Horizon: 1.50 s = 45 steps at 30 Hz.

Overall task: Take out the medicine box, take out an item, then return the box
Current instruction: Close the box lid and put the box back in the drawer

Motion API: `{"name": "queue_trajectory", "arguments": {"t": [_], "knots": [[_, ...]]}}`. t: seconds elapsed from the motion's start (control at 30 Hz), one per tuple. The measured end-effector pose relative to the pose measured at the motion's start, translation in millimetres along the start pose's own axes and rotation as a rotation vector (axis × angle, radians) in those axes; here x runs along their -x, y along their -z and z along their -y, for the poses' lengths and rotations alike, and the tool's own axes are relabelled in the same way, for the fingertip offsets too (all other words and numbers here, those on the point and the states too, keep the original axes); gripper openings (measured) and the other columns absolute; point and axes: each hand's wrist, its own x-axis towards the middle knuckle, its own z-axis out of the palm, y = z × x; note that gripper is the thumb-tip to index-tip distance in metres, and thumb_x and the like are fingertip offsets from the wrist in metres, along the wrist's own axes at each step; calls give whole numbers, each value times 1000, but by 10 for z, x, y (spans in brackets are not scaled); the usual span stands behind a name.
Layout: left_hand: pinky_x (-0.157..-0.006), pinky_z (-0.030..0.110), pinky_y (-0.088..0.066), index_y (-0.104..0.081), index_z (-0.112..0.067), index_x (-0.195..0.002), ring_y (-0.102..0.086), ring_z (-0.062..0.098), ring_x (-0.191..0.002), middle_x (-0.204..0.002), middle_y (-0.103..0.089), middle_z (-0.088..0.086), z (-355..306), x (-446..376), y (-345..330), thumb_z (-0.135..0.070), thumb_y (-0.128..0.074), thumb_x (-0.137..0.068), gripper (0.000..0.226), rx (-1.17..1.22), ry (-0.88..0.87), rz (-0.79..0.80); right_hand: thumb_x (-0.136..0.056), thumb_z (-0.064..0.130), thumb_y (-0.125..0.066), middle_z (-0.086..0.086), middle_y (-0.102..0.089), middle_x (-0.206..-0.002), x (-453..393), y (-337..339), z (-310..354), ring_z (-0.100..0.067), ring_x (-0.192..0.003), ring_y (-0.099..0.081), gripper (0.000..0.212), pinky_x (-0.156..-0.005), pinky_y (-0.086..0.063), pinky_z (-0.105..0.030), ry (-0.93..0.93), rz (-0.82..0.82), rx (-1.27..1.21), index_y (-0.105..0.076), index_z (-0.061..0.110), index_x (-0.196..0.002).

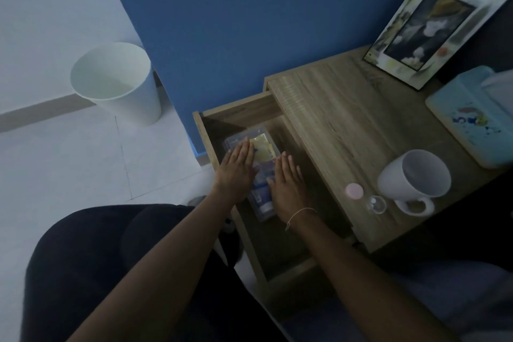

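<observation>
Clear medicine box point(262, 172) is lying in the open drawer point(206, 130) of the wooden nightstand point(347, 125). Left hand point(237, 169) & right hand point(288, 186) are resting flat on either side of it, fingers extended, touching its edges w/o gripping. White mug point(413, 178) is sitting on top.

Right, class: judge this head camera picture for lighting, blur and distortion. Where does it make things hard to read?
Head view: dim overall, the open wooden drawer sunk in shadow; the clear plastic medicine box under the flat left hand and right hand shows only vague yellow and blue contents; the framed picture at the top right is smeared; wide-angle bending curves the nightstand's edges.
</observation>
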Motion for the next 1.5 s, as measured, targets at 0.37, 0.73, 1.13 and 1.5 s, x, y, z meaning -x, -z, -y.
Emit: {"name": "queue_trajectory", "arguments": {"t": [0.37, 0.73, 1.13, 1.5], "knots": [[-121, 43, -4, -1, -1, -149, 1, 31, -148, -160, 0, 19, 307, -96, 141, -34, -27, -101, 65, 389, 488, -448, -101, 32, -19, -10, -12, -161, -927, 1047, -512, -23, -149, -3, 55, -121, -2, -41, -37, -148, 204, -12, 8, -151], [-120, 34, -10, -1, -12, -150, -7, 22, -148, -161, -4, 8, 228, -302, 15, -37, -28, -100, 62, 857, 484, -558, -98, 38, -14, -2, -14, -161, -1073, 911, -765, -15, -149, -5, 59, -121, -2, -38, -3, -156, 139, -13, 13, -151], [-114, 49, -30, -5, -21, -151, -36, 33, -137, -155, -29, 11, -189, -680, 140, -27, -27, -101, 55, 1106, 365, -362, -100, 34, -19, -2, -15, -161, -1058, 884, -780, -14, -149, -5, 56, -122, -5, -40, 5, -182, 131, -14, 13, -151], [-111, 29, -25, -38, -19, -144, -35, 22, -139, -150, -40, 4, -511, -902, 180, -20, -23, -99, 47, 1137, 336, -237, -100, 35, -18, 0, -12, -161, -1042, 909, -752, -13, -149, -3, 56, -122, -2, -37, -10, -170, 127, -13, 14, -152]]}}
